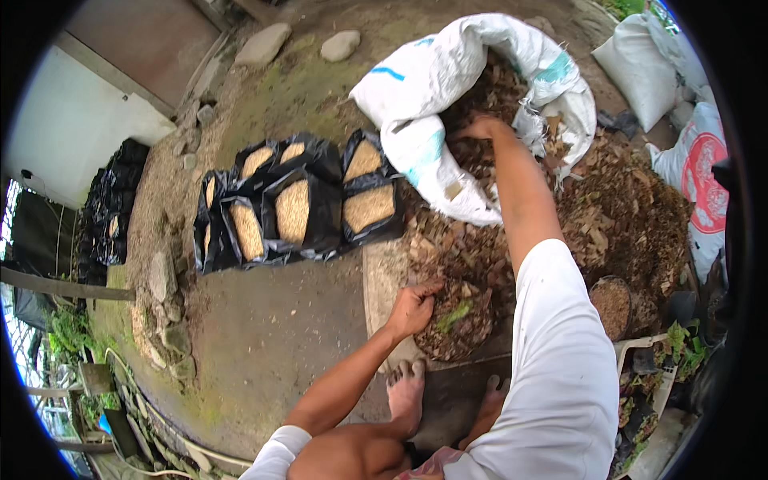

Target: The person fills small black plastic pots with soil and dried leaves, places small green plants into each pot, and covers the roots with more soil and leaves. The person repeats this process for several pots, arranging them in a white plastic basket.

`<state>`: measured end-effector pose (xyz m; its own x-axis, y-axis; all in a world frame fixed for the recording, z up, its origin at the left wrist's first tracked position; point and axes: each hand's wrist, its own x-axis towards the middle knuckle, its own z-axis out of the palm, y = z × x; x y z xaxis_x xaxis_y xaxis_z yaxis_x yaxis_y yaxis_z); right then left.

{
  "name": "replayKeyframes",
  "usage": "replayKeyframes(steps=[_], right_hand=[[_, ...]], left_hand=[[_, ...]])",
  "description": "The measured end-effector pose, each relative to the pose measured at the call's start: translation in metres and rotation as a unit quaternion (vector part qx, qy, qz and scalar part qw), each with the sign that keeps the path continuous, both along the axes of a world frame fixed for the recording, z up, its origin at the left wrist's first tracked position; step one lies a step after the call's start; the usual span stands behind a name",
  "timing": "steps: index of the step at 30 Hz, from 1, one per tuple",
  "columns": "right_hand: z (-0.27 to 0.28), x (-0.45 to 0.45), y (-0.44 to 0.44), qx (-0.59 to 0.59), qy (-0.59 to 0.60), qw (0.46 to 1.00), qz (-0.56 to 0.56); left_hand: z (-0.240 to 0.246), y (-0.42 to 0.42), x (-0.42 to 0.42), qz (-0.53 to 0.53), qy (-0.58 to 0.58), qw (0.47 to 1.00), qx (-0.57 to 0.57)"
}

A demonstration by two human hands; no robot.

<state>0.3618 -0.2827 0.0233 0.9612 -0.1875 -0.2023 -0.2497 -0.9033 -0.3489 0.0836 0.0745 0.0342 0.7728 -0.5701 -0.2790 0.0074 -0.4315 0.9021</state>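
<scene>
A white woven sack (420, 78) lies with its mouth wide, its rim rolled back around dry brown leaf litter. My right hand (483, 128) reaches into the sack, its fingertips partly hidden among the leaves; whether it grips any cannot be told. Near my feet, my left hand (414, 309) has its fingers curled at the edge of a round container or mound (459, 327) full of leaf litter with a green bit on top. What those fingers hold is not clear. Loose leaf litter (456, 243) spreads between the two.
Black plastic bags (306, 207) filled with pale husks stand left of the sack. More black bags (117, 204) line the white wall. A pot of brown material (611, 307) stands at right, near a white frame with plants. Full sacks (639, 66) and stones (264, 45) lie farther off.
</scene>
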Motion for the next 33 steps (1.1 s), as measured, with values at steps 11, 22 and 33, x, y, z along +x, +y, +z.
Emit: replayKeyframes(steps=[11, 22, 33], right_hand=[[0.131, -0.134, -0.016, -0.181, -0.026, 0.95, 0.251], [0.07, -0.386, -0.007, 0.061, -0.143, 0.943, -0.294], [-0.048, -0.357, 0.044, -0.042, -0.119, 0.972, -0.199]], left_hand=[[-0.02, -0.014, 0.02, -0.037, -0.024, 0.998, -0.04], [0.045, -0.02, -0.023, -0.111, -0.246, 0.957, 0.103], [0.033, -0.009, -0.019, -0.082, -0.1, 0.992, 0.004]])
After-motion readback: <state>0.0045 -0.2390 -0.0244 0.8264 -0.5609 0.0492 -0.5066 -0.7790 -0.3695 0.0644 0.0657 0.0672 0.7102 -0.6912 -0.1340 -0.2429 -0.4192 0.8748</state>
